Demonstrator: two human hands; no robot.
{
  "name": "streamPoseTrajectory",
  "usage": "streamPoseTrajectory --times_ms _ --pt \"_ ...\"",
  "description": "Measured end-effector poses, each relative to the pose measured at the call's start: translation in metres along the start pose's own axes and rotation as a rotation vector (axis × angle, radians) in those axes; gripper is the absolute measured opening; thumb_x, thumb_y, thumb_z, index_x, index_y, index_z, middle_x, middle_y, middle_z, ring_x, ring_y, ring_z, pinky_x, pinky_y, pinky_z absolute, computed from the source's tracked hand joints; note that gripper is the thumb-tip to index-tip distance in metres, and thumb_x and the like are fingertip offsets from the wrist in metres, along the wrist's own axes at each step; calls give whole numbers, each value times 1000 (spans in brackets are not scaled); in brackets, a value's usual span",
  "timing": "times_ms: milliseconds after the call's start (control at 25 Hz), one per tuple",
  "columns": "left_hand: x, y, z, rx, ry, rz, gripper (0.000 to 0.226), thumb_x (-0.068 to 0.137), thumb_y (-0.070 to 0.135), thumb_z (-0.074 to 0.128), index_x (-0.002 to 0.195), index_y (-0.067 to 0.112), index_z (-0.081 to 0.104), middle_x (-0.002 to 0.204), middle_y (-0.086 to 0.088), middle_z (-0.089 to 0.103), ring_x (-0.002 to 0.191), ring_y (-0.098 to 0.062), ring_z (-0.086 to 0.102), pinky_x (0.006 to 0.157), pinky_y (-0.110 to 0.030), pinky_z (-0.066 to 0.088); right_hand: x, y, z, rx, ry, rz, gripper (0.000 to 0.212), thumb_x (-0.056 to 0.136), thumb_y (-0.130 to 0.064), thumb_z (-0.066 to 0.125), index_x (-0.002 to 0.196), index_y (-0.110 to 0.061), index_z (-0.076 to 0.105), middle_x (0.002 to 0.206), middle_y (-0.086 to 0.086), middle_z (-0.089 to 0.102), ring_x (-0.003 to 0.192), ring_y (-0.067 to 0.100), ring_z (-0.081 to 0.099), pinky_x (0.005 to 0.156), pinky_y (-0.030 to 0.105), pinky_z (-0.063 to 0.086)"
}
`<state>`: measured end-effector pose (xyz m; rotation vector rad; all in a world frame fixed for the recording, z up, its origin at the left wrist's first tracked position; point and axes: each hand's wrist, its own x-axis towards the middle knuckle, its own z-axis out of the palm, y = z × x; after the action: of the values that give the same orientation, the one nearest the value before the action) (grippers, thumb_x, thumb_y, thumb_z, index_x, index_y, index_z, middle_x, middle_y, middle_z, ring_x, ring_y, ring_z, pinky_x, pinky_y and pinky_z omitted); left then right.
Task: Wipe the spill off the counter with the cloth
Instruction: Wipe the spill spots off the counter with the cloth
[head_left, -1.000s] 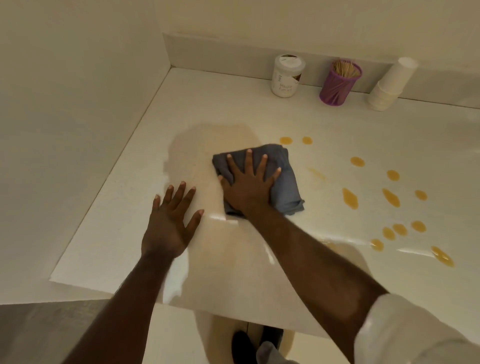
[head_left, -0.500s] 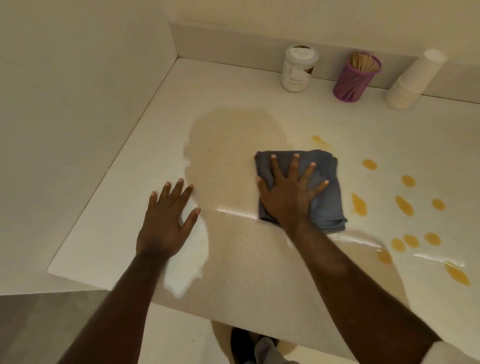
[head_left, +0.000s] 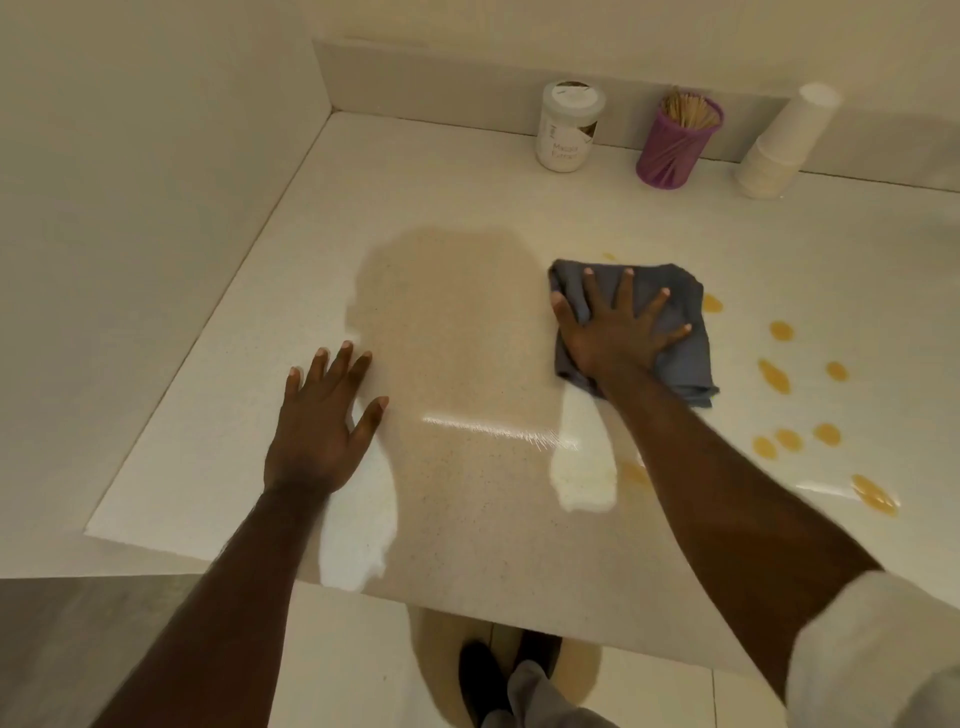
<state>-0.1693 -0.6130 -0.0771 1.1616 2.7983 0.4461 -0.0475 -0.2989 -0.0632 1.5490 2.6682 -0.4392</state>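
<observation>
Left hand (head_left: 322, 421): lower left of centre, flat on counter (head_left: 249, 332), fingers spread, holding nothing. Right hand (head_left: 615, 332): centre right, splayed flat, pressing grey cloth (head_left: 680, 338) (folded) onto counter. Spill (head_left: 774, 376): amber drops, right of cloth. Jar (head_left: 566, 130), purple holder (head_left: 672, 145): top of frame.

Only one thing here carries writing: the white jar (head_left: 569, 130) at the far edge of the tabletop (head_left: 467, 197). Its label shows two faint grey lines, the first looking like "Masala", the second too blurred to read. Nothing else bears text.
</observation>
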Motion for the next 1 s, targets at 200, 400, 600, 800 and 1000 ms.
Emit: streamPoseTrajectory --times_ms 200,400,600,800,1000 --pt "0 3 -3 -8 12 18 66 93 59 23 148 22 26 157 -6 25 146 -29 16 119 -50 7 -112 -25 36 -3 50 -127 64 90 -69 19 149 -45 14 164 4 1 146 45 -9 102 78 -13" --pt "-4 3 -3 3 49 51 64 94 57 23 147 22 29 156 -8 29 145 -29 20 119 -48 8 -83 -37 29 16 -31 -232 66 89 -71 23 149 -45 13 164 1 -2 148 38 -11 108 72 -10" --pt "-7 3 -4 -17 51 54 63 95 56 24 148 23 27 157 -7 26 146 -27 17 119 -46 5 -69 48 9 26 78 -114 84 79 -85 14 150 -40 17 164 6 8 149 30 8 117 60 10" --pt "-6 2 -3 9 30 58 64 95 57 22 149 23 24 158 -6 24 146 -27 15 119 -46 2 -133 84 11 -52 103 -76 86 75 -86 16 150 -44 5 164 5 2 148 41 -3 111 70 0" --pt "-7 5 -3 60 38 60 66 95 58 16 148 21 25 157 -7 26 146 -27 17 118 -49 3 -147 34 26 -115 48 -164 81 78 -83 22 149 -47 8 164 2 -2 145 47 -11 102 80 -7"
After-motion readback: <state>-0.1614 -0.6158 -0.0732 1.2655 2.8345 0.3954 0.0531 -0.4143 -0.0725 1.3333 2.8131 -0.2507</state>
